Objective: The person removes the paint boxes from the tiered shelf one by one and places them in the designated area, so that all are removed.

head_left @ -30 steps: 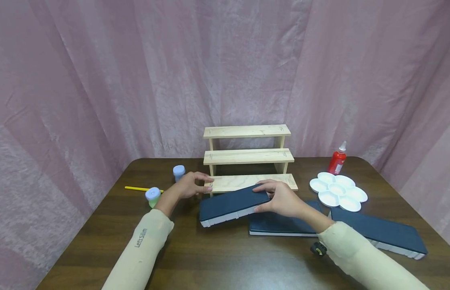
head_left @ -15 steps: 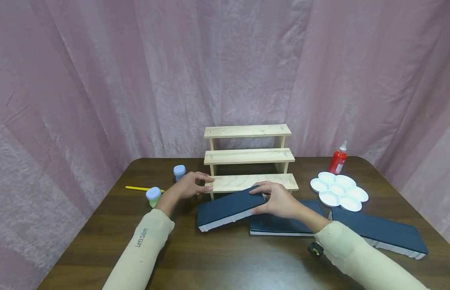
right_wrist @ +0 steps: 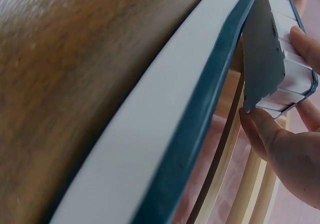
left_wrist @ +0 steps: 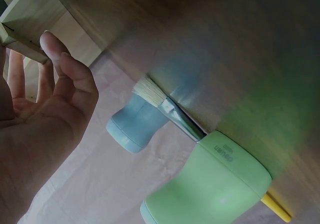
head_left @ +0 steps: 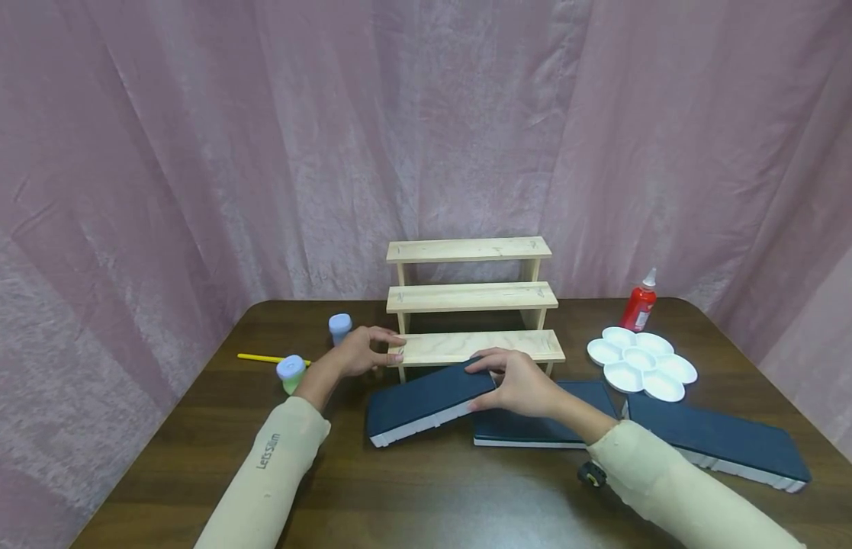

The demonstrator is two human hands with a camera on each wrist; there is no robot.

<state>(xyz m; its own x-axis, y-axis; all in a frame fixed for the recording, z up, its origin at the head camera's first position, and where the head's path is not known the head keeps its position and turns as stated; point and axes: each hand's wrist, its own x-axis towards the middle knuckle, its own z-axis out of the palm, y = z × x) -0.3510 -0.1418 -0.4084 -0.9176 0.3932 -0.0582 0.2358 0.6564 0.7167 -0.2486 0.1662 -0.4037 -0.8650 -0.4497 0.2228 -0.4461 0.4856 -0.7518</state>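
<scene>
My right hand (head_left: 518, 383) grips the right end of a long dark blue box (head_left: 422, 400) with white sides. That box sits at a slant in front of a three-tier wooden shelf (head_left: 483, 347). In the right wrist view, thumb and fingers of the right hand (right_wrist: 295, 156) hold the box end (right_wrist: 290, 86) from both sides, its grey underside showing. The left end of the shelf's lowest board is pinched by my left hand (head_left: 353, 352). In the left wrist view, the left hand (left_wrist: 50, 109) has its fingers around the board's corner (left_wrist: 25, 46).
Two more dark blue boxes lie at right, a wide one (head_left: 515, 427) and a long one (head_left: 721, 438). Behind them are a white flower-shaped palette (head_left: 621, 375) and a red bottle (head_left: 638, 306). At left are a green jar (head_left: 290, 374), a blue jar (head_left: 339, 326) and a yellow-handled brush (head_left: 261, 357).
My right hand has shifted slightly left and toward me, carrying the dark blue box with it. My left hand has stayed at the shelf's lowest board.
</scene>
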